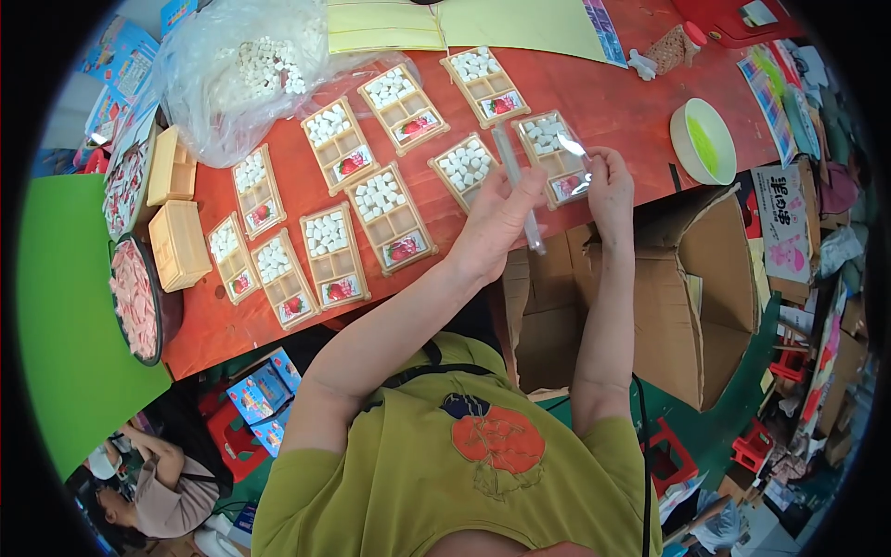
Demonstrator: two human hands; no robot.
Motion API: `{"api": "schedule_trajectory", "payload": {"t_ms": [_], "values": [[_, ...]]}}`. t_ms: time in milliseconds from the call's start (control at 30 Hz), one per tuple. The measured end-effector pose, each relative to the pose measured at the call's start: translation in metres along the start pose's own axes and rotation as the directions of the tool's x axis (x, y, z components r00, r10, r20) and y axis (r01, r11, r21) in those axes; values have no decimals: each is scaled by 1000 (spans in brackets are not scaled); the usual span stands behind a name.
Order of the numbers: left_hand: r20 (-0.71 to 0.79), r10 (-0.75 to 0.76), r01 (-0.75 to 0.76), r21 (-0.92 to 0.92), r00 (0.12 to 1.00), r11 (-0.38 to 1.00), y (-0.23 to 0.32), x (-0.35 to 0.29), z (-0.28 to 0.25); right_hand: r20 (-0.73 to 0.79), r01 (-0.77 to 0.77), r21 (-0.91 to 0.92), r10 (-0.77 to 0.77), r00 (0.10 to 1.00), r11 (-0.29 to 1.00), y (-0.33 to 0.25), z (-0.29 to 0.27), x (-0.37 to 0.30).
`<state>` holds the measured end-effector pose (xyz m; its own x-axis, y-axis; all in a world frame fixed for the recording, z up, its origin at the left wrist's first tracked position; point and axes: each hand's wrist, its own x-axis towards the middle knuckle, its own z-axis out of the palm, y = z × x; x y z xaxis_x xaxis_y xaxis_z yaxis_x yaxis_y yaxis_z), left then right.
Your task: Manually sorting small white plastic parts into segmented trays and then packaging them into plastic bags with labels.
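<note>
My left hand (499, 215) is closed around a narrow clear plastic piece (534, 232), perhaps a stack of clear covers seen edge-on. Pinched in the fingers of my right hand (612, 193) is the corner of a clear plastic cover (574, 147), which lies over or just above a beige compartment tray (548, 153); whether they touch I cannot tell. That tray has white cubes in its far part and a strawberry card at its near end. Partly behind my left hand sits a similar tray (463, 165). Several more such trays, like this one (391, 204), lie to the left.
A clear bag of white cubes (269, 70) lies at the back left, near stacked beige trays (179, 246) and a dark bowl of pink pieces (135, 297). On the right stands a pale bowl with green contents (703, 141). An open cardboard box (687, 297) is below the red table's edge (278, 336).
</note>
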<state>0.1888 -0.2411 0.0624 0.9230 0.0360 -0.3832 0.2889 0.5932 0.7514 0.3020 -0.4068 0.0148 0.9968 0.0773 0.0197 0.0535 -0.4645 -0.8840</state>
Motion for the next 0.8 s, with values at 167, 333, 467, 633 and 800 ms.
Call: {"api": "schedule_trajectory", "payload": {"t_ms": [167,333,467,633,800], "values": [[74,7,-7,5,997,1000,-3,14,-1,-71,199,-415,-249,966,888,2,10,-5],[27,-27,25,51,999,998,-4,22,7,-59,13,-763,-88,994,646,-18,21,-20],[38,-26,27,-13,999,1000,-4,25,3,-28,94,-729,-167,986,678,-25,14,-20],[31,86,-84,-49,996,995,-9,18,-1,-10,85,-637,-119,993,767,-30,13,-24],[-65,147,-142,77,987,987,-8,8,-5,6,115,-518,-131,991,848,-27,16,-25]]}}
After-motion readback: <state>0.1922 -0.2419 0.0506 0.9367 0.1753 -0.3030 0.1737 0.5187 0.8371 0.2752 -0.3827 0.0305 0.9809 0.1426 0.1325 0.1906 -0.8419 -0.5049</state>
